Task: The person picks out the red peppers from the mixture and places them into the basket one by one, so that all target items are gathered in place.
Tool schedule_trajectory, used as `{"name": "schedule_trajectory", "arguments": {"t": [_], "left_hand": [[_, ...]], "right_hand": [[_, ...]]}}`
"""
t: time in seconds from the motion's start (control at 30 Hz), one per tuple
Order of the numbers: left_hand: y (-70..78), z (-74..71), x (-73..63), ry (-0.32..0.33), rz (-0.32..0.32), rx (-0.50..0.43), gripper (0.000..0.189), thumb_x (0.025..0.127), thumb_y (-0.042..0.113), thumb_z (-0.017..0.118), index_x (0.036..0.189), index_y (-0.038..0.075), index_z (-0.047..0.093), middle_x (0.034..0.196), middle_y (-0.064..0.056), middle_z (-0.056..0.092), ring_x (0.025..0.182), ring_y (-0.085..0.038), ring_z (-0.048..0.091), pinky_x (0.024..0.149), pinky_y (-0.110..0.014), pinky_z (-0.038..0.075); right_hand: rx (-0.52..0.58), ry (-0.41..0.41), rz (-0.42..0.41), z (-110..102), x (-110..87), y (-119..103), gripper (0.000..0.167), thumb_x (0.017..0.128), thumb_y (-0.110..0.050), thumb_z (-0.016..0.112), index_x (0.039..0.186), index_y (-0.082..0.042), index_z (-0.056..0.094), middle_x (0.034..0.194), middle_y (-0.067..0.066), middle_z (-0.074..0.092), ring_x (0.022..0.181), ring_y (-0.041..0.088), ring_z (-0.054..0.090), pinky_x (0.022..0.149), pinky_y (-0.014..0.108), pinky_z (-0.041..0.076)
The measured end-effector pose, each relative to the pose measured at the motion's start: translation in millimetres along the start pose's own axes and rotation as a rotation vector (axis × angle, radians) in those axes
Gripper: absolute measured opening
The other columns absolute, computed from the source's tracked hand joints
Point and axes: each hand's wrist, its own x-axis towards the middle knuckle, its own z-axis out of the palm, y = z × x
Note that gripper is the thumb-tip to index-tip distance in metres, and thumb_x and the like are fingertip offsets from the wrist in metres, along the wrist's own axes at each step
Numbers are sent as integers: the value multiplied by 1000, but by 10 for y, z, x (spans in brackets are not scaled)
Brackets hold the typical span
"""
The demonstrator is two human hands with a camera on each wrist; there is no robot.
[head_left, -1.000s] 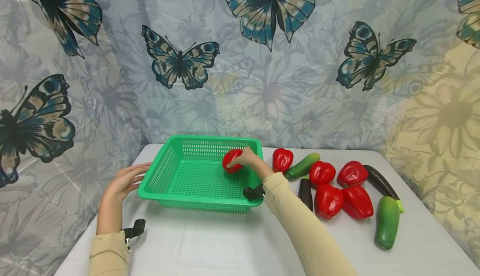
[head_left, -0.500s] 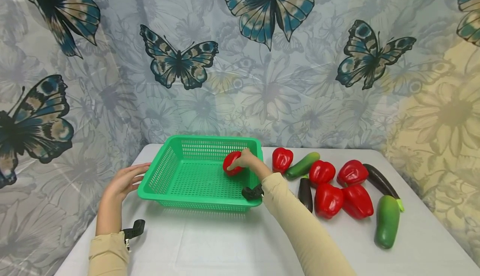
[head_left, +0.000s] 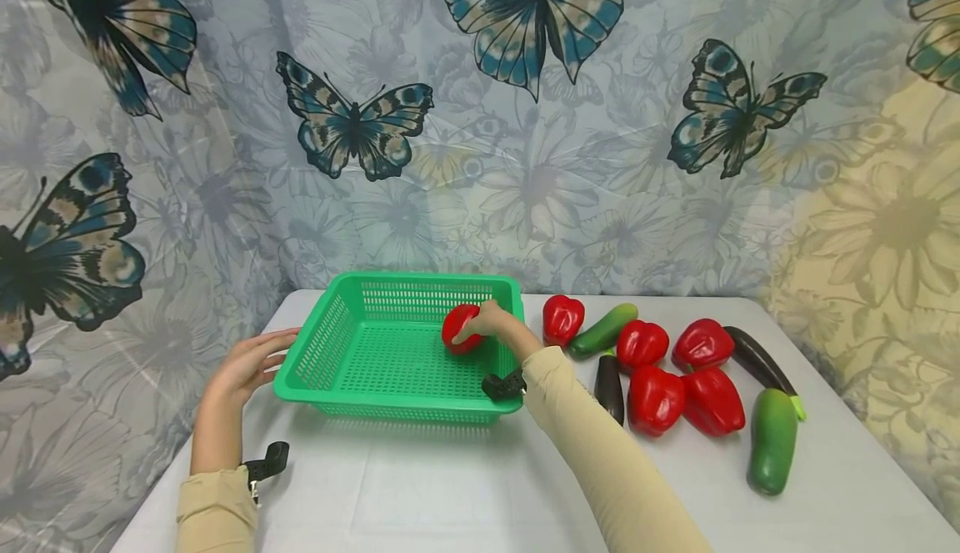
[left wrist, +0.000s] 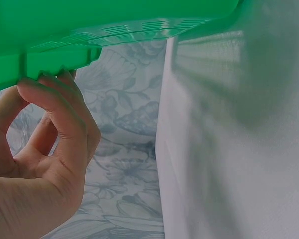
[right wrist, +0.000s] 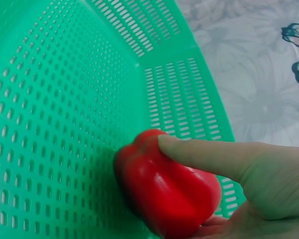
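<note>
A green plastic basket (head_left: 405,361) with slotted walls stands on the white table in the head view. My right hand (head_left: 491,319) reaches over its right side and grips a red bell pepper (head_left: 459,328) inside it. In the right wrist view the thumb lies along the top of this bell pepper (right wrist: 169,189), close to the basket's wall (right wrist: 179,99); the other fingers are mostly hidden beneath it. At the basket's left rim, my left hand (head_left: 251,365) touches the edge. The left wrist view has this hand's (left wrist: 50,134) loosely bent fingertips against the rim's underside.
Right of the basket lie several more red bell peppers (head_left: 656,401), two dark eggplants (head_left: 761,359) and two green cucumber-like vegetables (head_left: 772,444). A butterfly-patterned cloth (head_left: 480,219) hangs behind the table (head_left: 420,486).
My right hand and the red bell pepper stay at nearly the same spot in the basket. The left hand keeps its place; the whole view has shifted slightly.
</note>
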Motion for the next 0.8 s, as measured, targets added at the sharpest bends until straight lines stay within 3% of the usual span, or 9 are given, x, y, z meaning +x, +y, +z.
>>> {"name": "schedule_trajectory", "arguments": {"t": [0.1,0.3,0.4,0.6,0.7,0.8], "left_hand": [[-2,9,-5,-6,8,-6,64,93,43,65,145,10,48,103,28,55,140,-39,37,85,-22,52],[12,24,-7,-7,20,5,66,93,44,65,145,9,47,105,26,55,140,-39,37,86,-23,52],[20,25,-1,-6,19,7,67,93,45,65,146,8,46,105,26,55,139,-37,39,85,-23,52],[11,19,20,-1,12,11,66,92,44,65,145,8,47,105,26,56,133,-31,46,85,-24,52],[2,11,6,3,12,9,63,92,43,66,143,10,50,105,26,56,127,-27,51,85,-23,52],[-12,2,-13,1,10,11,60,92,43,67,141,12,53,104,27,57,115,-14,56,85,-23,53]], "right_hand": [[8,6,-5,-5,-10,3,102,80,-24,80,153,6,15,158,20,23,146,33,28,118,45,30],[3,42,-30,-31,-46,-6,84,78,-14,80,144,8,34,142,20,45,132,31,46,111,43,40],[-20,36,-22,-43,-46,-10,81,79,-13,79,145,7,36,143,19,45,132,32,46,111,43,41],[-64,13,-21,-51,-13,-1,82,80,-9,78,148,5,33,149,19,40,138,34,41,114,45,37],[-66,8,-33,-40,1,10,80,80,-8,78,146,6,35,146,19,43,134,34,44,112,45,39],[-54,10,-44,-19,4,30,72,78,-6,77,140,7,41,138,20,49,126,33,49,109,45,42]]}}
